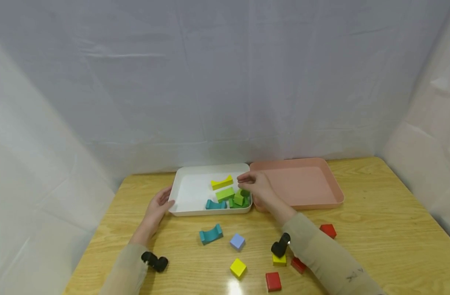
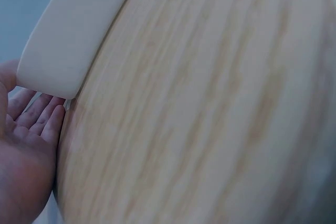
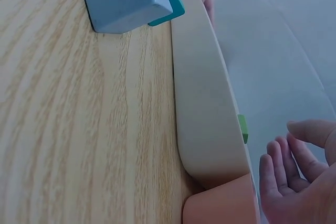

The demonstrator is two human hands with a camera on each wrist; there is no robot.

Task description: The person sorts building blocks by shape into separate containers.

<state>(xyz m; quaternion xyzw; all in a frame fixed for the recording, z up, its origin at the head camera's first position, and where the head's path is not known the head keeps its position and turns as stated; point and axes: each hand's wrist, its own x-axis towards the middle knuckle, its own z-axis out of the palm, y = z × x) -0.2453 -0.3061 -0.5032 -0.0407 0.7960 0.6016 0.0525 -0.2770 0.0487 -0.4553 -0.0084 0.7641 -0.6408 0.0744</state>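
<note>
My left hand (image 1: pixel 159 205) holds the left edge of the white tray (image 1: pixel 188 180), thumb at the rim and fingers along the outer side; the left wrist view shows the tray wall (image 2: pixel 73 35) between them. Over the tray's right side hovers my right hand (image 1: pixel 260 186), fingers loosely bent with nothing between them. Beneath it lie a light green cube (image 1: pixel 239 199) and a green curved block (image 1: pixel 233 203), partly covering each other. A light green rectangular block (image 1: pixel 225 194), a yellow curved block (image 1: pixel 222 183) and a teal curved block (image 1: pixel 215 205) also lie in the tray.
A pink tray (image 1: pixel 298 184) adjoins the white one on the right. In front lie another teal curved block (image 1: pixel 211 235), a blue block (image 1: pixel 237 242), a yellow block (image 1: pixel 238 268) and several red blocks (image 1: pixel 273 282). White sheeting (image 1: pixel 225 82) hangs behind the table.
</note>
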